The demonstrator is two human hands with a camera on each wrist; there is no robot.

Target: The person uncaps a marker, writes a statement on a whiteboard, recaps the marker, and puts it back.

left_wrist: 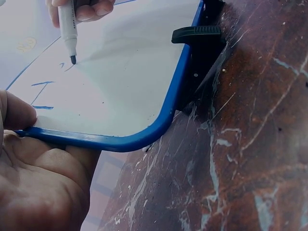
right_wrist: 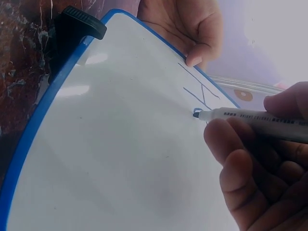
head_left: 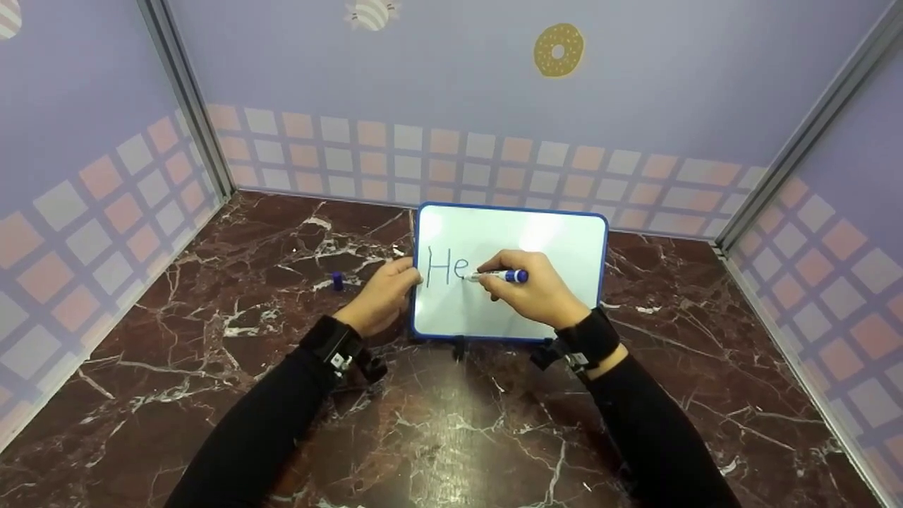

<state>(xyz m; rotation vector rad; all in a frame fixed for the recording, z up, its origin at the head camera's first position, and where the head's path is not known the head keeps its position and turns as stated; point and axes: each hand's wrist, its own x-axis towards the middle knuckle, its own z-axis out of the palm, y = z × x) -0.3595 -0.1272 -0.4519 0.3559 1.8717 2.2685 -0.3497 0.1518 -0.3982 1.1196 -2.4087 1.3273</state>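
A whiteboard (head_left: 508, 310) with a blue frame leans upright on the table, bearing the handwritten letters "He" (head_left: 447, 267) at its left. My left hand (head_left: 384, 293) grips its left edge; in the left wrist view the thumb (left_wrist: 18, 111) lies on the front face and the fingers go behind, partly hidden. My right hand (head_left: 532, 286) pinches a white marker (head_left: 501, 276) with a blue end between thumb and fingers. In the right wrist view, the marker's dark tip (right_wrist: 196, 113) is right at the "e".
A small blue marker cap (head_left: 337, 281) stands on the dark red marbled table (head_left: 233, 381), left of the left hand. Black stand feet (head_left: 458, 347) hold the board's lower edge. Lilac walls (head_left: 465, 85) with a checked band enclose the table at the back and both sides.
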